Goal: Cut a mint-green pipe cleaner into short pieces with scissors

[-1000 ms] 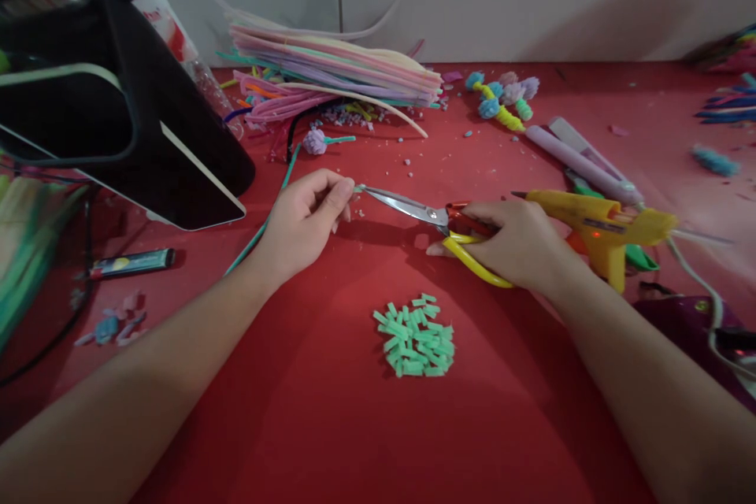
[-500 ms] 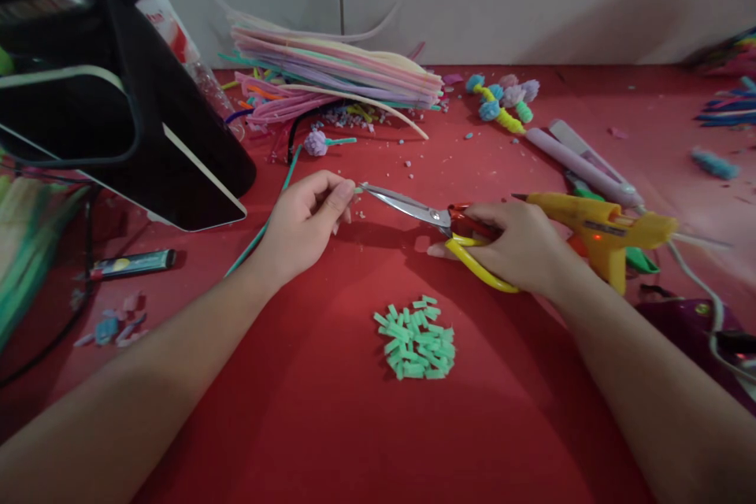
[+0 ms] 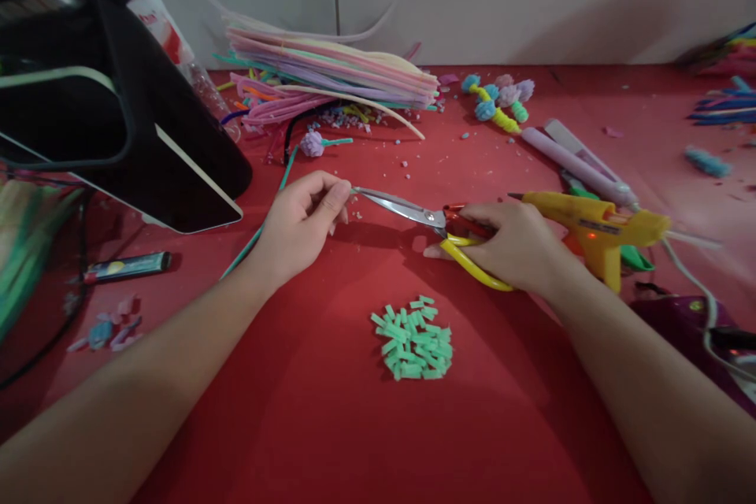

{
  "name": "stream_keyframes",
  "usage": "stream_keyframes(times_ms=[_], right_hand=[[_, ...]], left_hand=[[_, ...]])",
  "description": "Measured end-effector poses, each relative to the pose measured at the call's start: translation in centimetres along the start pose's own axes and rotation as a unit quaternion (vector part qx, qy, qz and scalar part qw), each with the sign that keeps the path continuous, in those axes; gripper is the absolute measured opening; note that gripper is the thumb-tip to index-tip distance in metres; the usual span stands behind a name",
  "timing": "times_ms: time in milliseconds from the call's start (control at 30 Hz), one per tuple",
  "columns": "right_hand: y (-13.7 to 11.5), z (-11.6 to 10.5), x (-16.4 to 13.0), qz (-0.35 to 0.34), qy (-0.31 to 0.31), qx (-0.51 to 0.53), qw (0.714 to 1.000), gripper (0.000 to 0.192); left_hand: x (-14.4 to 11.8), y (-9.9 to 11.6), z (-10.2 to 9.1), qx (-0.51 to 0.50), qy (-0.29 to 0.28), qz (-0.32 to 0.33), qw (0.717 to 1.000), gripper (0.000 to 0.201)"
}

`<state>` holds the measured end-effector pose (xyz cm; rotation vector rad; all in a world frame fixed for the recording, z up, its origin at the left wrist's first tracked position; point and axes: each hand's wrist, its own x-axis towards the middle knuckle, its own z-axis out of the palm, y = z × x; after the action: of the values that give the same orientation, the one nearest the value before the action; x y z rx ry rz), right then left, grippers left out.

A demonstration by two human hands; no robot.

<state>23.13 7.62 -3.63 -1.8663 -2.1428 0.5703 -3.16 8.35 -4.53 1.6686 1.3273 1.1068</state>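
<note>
A red table (image 3: 331,425) fills the scene. At the far left stands a big black device (image 3: 112,110), tilted. Behind it, at the far side, lies a wide pile of pastel pipe cleaners (image 3: 331,67). At the right, a yellow glue gun (image 3: 596,224) stands just beside the right hand, and a lilac tool (image 3: 576,161) lies farther behind it.

The right hand (image 3: 520,248) holds the scissors (image 3: 437,224) by the yellow handles; the fingers are closed around them, and the blades are pressed together with the tips pointing to the left. The left hand (image 3: 304,220) pinches a thin green pipe cleaner (image 3: 260,228) between thumb and fingers, and the end of it meets the scissor tips. The rest of this stem goes to the left under the hand and lies on the table.

Near the person, between both arms, lies a small heap of green cut pieces (image 3: 414,337). A lighter (image 3: 127,266) lies at the near left.
</note>
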Motion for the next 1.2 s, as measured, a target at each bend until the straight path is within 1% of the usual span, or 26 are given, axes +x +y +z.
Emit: stream_keyframes(times_ms=[133,333,800,1000,1200], right_hand=[[0.08,0.02,-0.02,0.006,0.007,-0.007,1.000,0.072],[0.31,0.02,-0.16,-0.009,0.015,0.004,1.000,0.070],[0.13,-0.12,-0.18,-0.002,-0.006,0.004,1.000,0.071],[-0.02,-0.04,-0.08,-0.010,0.009,-0.006,1.000,0.072],[0.13,0.04,-0.08,-0.007,0.012,0.007,1.000,0.070]], left_hand=[[0.02,-0.26,-0.02,0.003,0.002,-0.002,1.000,0.022],[0.03,-0.31,-0.04,-0.007,0.003,-0.005,1.000,0.020],[-0.10,-0.08,-0.04,-0.009,0.006,-0.015,1.000,0.021],[-0.12,0.21,0.02,-0.008,0.004,-0.021,1.000,0.022],[-0.13,0.26,0.05,-0.011,-0.002,-0.023,1.000,0.025]])
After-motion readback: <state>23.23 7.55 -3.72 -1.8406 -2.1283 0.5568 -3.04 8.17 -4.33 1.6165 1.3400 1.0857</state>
